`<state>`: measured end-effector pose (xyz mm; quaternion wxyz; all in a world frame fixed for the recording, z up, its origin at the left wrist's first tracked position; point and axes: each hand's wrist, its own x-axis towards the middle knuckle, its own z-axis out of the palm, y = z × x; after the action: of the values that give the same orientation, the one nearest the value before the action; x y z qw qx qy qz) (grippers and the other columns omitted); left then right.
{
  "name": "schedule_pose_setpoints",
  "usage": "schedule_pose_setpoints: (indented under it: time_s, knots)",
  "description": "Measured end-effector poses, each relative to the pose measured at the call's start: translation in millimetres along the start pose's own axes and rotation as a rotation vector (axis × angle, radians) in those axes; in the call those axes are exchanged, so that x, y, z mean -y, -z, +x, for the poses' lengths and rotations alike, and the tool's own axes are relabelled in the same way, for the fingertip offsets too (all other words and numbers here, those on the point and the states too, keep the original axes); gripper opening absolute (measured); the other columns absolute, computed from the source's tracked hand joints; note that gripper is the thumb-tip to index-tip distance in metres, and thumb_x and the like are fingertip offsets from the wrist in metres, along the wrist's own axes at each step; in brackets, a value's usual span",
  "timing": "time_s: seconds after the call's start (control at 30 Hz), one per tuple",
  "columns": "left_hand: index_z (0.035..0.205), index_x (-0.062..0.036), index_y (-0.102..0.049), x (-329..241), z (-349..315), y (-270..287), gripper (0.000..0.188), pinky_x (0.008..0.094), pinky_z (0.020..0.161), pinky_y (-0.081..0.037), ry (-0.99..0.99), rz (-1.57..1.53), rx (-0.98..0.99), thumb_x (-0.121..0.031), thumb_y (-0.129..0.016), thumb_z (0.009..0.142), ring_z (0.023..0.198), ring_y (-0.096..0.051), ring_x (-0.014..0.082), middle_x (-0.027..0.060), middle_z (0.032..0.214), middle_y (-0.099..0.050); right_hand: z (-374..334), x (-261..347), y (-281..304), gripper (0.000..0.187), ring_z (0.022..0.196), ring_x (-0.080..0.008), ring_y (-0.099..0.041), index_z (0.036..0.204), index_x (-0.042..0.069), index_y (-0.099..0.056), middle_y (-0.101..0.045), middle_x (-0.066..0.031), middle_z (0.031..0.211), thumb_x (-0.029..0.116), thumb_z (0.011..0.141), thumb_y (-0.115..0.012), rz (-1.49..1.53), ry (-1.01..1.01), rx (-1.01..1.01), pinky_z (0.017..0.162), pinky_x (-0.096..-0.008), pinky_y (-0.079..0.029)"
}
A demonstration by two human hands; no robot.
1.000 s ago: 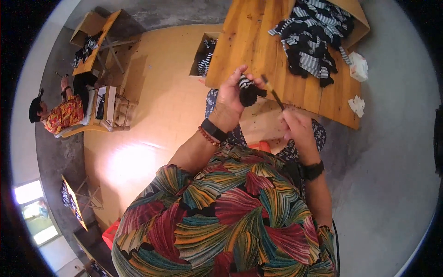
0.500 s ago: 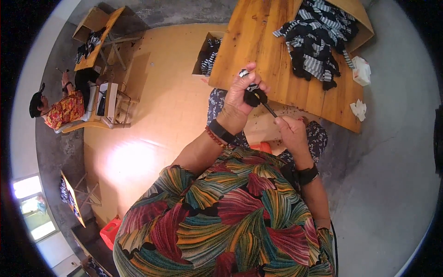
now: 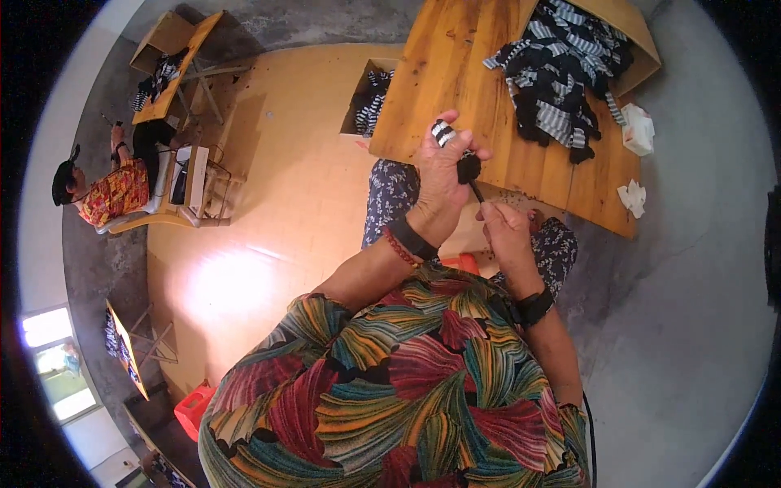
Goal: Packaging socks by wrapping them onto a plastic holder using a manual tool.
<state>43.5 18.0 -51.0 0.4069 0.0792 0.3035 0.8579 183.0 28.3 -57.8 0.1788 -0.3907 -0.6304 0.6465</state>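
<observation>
Fingers wrapped round it, my left hand (image 3: 443,175) holds a small black-and-white striped knit piece. Its striped end (image 3: 443,132) sticks up past the index finger. The black part (image 3: 469,168) bunches out on the thumb side. My right hand (image 3: 508,228) is closed on a thin dark rod (image 3: 477,193), which runs up to the black part. Its tip is hidden in the knit. Both hands are over my lap, just before the near edge of the wooden table (image 3: 439,81). A heap of similar striped knit pieces (image 3: 557,89) lies on that table.
An open cardboard box (image 3: 639,49) lies behind the heap. A white tissue pack (image 3: 638,130) and a crumpled tissue (image 3: 631,198) are at the table's right edge. Another box (image 3: 358,118) of knit pieces stands left of the table. A seated person (image 3: 118,191) works far left.
My left hand has moved slightly right and turned. More of the striped end shows above it, and the black bunch looks smaller. My right hand has shifted slightly left.
</observation>
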Motion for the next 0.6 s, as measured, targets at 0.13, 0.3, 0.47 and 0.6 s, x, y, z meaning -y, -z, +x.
schedule_pose_setpoints:
  time_s: [0.13,0.3,0.47,0.6]
  knots:
    - [0.113,-0.0057,-0.037,0,-9,-6,0.035,0.0359,0.068,-0.049,-0.038,0.074,-0.062,-0.005,-0.051,0.081,0.060,-0.054,0.0171,0.0040,0.067,-0.050,2,12,-9,0.026,0.050,-0.0045,-0.035,0.070,-0.001,-0.054,-0.040,0.0037,0.053,0.020,0.085,-0.051,0.099,-0.102,0.012,0.045,-0.0203,-0.029]
    - [0.111,-0.0069,-0.038,1,-13,-5,0.035,0.0339,0.065,-0.050,0.016,0.063,-0.041,-0.002,-0.051,0.079,0.061,-0.050,0.0141,0.0035,0.070,-0.048,14,21,-17,0.027,0.050,-0.0045,-0.036,0.068,-0.001,-0.054,-0.040,0.0038,0.055,0.020,0.084,-0.051,0.118,-0.081,-0.003,0.044,-0.0207,-0.030]
    - [0.110,-0.0054,-0.040,-17,2,8,0.033,0.0369,0.069,-0.049,0.096,0.016,0.100,-0.007,-0.053,0.080,0.070,-0.054,0.0178,0.0069,0.076,-0.052,24,14,-14,0.028,0.052,-0.0052,-0.039,0.068,-0.002,-0.054,-0.043,0.0030,0.057,0.021,0.084,-0.051,0.138,-0.035,0.043,0.046,-0.0218,-0.032]
    - [0.112,-0.0068,-0.044,-39,19,6,0.039,0.0468,0.082,-0.044,0.211,-0.156,0.255,-0.031,-0.050,0.082,0.089,-0.056,0.0372,0.0131,0.085,-0.059,26,20,-4,0.027,0.048,-0.0036,-0.036,0.070,0.003,-0.054,-0.041,0.0048,0.053,0.025,0.085,-0.050,-0.036,0.182,0.062,0.042,-0.0193,-0.028]
